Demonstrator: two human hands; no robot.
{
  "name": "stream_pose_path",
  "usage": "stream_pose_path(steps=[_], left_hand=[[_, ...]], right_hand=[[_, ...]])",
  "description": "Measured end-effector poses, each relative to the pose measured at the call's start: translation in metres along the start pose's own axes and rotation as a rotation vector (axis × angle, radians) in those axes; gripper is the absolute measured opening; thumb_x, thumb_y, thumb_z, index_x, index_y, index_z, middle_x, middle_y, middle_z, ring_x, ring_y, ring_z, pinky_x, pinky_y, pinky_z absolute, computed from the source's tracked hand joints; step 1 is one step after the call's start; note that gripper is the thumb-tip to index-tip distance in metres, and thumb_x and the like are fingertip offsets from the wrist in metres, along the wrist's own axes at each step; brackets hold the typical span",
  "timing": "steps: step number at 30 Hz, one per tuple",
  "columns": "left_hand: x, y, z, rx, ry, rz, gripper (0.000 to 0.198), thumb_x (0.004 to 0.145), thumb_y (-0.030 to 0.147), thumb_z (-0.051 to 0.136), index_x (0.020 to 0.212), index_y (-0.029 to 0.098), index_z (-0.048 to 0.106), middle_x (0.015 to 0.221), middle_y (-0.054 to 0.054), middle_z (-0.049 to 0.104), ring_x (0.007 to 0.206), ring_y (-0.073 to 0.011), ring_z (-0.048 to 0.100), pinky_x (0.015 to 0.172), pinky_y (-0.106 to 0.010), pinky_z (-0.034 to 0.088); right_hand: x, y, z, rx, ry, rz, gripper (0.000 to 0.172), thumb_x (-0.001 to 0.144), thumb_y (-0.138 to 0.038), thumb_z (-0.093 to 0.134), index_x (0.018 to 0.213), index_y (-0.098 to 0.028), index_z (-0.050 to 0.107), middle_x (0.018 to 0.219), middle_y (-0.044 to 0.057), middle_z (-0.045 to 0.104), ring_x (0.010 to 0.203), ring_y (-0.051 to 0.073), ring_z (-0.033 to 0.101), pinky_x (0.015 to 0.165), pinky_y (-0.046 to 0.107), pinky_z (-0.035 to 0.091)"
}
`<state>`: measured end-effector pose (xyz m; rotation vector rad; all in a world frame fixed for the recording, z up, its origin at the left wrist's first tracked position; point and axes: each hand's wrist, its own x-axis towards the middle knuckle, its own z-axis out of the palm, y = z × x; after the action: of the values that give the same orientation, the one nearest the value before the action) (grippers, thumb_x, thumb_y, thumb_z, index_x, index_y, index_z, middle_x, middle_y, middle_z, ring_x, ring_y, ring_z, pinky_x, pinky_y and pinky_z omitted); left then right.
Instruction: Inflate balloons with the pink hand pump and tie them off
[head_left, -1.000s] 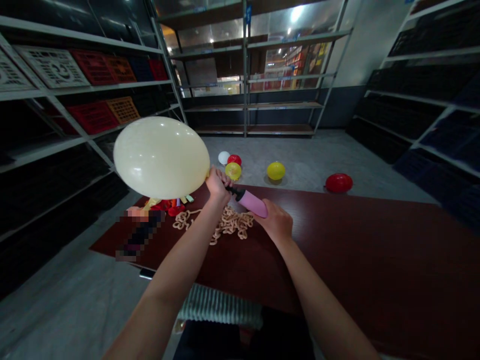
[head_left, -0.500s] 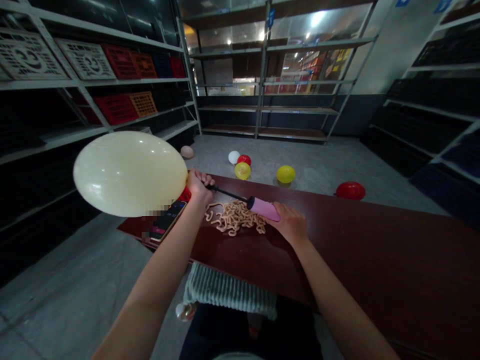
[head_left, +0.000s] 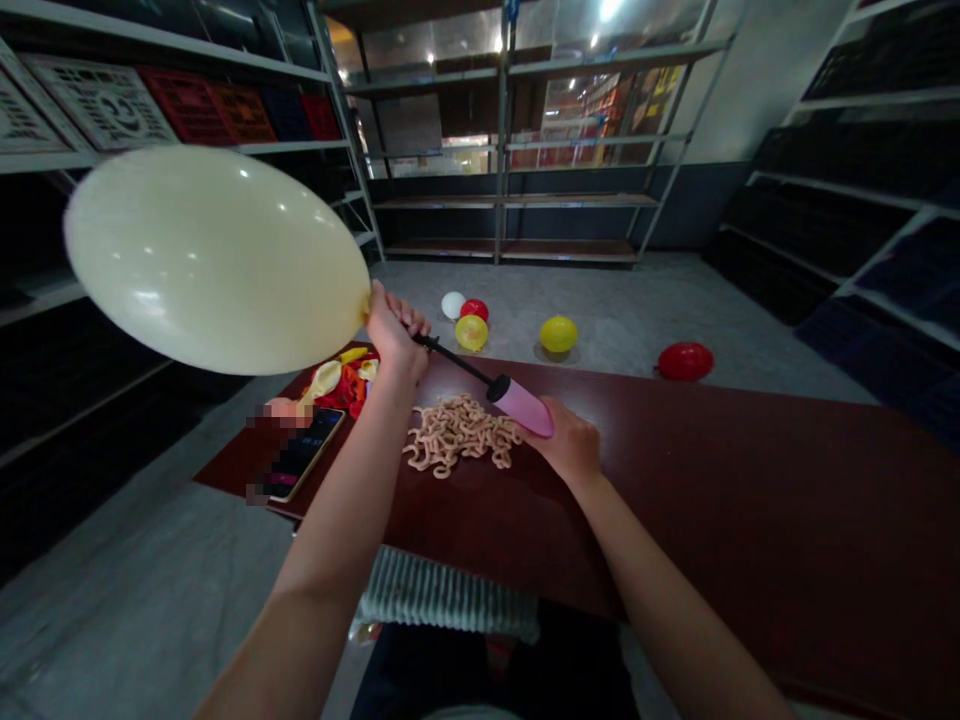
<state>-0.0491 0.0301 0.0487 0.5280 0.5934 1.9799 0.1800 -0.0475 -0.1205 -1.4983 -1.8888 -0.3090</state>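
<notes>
Pinching the neck of a cream latex balloon around the black tube of a pink hand pump, the left hand is raised over the left end of the tabletop, its fingers curled tight and pressed together. The balloon is swollen to a long oval and is held in the air, left of that hand. The barrel of the pump is gripped by the right hand; how its fingers are spread cannot be told, as the barrel hides them. A heap of curled tan strips, a pile of limp coloured balloons and a smartphone lie on the tabletop. Small inflated balloons rest on the concrete floor beyond. A tight seal at the neck and a barrel kept in line with the tube are judged most important.
</notes>
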Motion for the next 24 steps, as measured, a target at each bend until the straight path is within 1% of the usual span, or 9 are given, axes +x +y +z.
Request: stream_pose_path(steps=[3,5,8,10,11,13,16,19,24], left_hand=[[-0.011,-0.028,0.024,0.033,-0.067,-0.036,0.052,0.097,0.040,0.047,0.054,0.020,0.026,0.040,0.007,0.024,0.030,-0.0059,0.020,0.034,-0.023,0.016],[-0.023,-0.052,0.033,0.061,-0.100,-0.064,0.052,0.097,0.040,0.047,0.054,0.020,0.027,0.039,0.007,0.025,0.030,-0.0057,0.020,0.033,-0.023,0.017],[-0.043,-0.088,0.036,0.108,-0.123,-0.127,0.052,0.097,0.037,0.049,0.052,0.020,0.028,0.037,0.007,0.026,0.028,-0.0051,0.023,0.033,-0.022,0.018],[-0.051,-0.103,0.034,0.115,-0.113,-0.142,0.052,0.096,0.032,0.049,0.051,0.020,0.028,0.037,0.007,0.027,0.028,-0.0050,0.023,0.033,-0.021,0.018],[-0.053,-0.106,0.032,0.114,-0.105,-0.146,0.051,0.096,0.030,0.048,0.050,0.020,0.028,0.037,0.007,0.027,0.028,-0.0051,0.023,0.033,-0.022,0.018],[-0.053,-0.107,0.029,0.113,-0.089,-0.153,0.050,0.096,0.025,0.046,0.050,0.020,0.028,0.036,0.007,0.028,0.027,-0.0056,0.023,0.032,-0.022,0.017],[-0.050,-0.097,0.024,0.110,-0.062,-0.169,0.051,0.097,0.021,0.043,0.049,0.020,0.026,0.036,0.006,0.026,0.026,-0.0064,0.023,0.032,-0.023,0.015],[-0.047,-0.084,0.015,0.078,-0.024,-0.194,0.051,0.099,0.028,0.042,0.051,0.020,0.026,0.037,0.006,0.025,0.027,-0.0068,0.022,0.033,-0.023,0.016],[-0.043,-0.061,-0.010,0.033,0.058,-0.203,0.048,0.100,0.035,0.042,0.056,0.020,0.027,0.039,0.007,0.026,0.029,-0.0065,0.023,0.035,-0.023,0.020]], right_hand=[[0.002,0.002,0.001,0.031,0.011,0.078,0.047,0.081,-0.058,0.062,0.107,-0.019,0.065,0.086,0.004,0.074,0.071,0.019,0.067,0.059,0.027,0.036],[0.003,0.002,0.002,0.041,0.025,0.117,0.047,0.081,-0.059,0.061,0.106,-0.020,0.065,0.083,0.004,0.074,0.068,0.019,0.067,0.057,0.027,0.034],[0.003,0.003,0.003,0.029,0.049,0.156,0.048,0.081,-0.061,0.059,0.104,-0.020,0.065,0.080,0.005,0.074,0.065,0.019,0.066,0.056,0.028,0.032],[0.003,0.004,0.003,0.012,0.054,0.174,0.047,0.082,-0.061,0.058,0.103,-0.020,0.066,0.078,0.005,0.073,0.064,0.019,0.066,0.055,0.028,0.030],[0.003,0.004,0.003,0.004,0.050,0.178,0.047,0.081,-0.061,0.058,0.103,-0.020,0.066,0.078,0.004,0.073,0.064,0.019,0.065,0.055,0.028,0.030],[0.004,0.004,0.002,-0.004,0.039,0.171,0.046,0.081,-0.061,0.058,0.102,-0.021,0.066,0.077,0.004,0.073,0.063,0.019,0.065,0.055,0.028,0.029],[0.005,0.002,0.001,0.002,0.042,0.134,0.047,0.082,-0.061,0.056,0.103,-0.020,0.066,0.079,0.005,0.073,0.066,0.018,0.065,0.056,0.028,0.030],[0.006,-0.001,-0.001,0.014,0.045,0.083,0.048,0.083,-0.063,0.055,0.102,-0.021,0.067,0.081,0.005,0.073,0.069,0.018,0.065,0.057,0.028,0.031],[0.003,-0.004,-0.003,-0.007,0.010,-0.006,0.051,0.081,-0.065,0.058,0.105,-0.021,0.067,0.087,0.006,0.074,0.074,0.020,0.066,0.060,0.027,0.033]])
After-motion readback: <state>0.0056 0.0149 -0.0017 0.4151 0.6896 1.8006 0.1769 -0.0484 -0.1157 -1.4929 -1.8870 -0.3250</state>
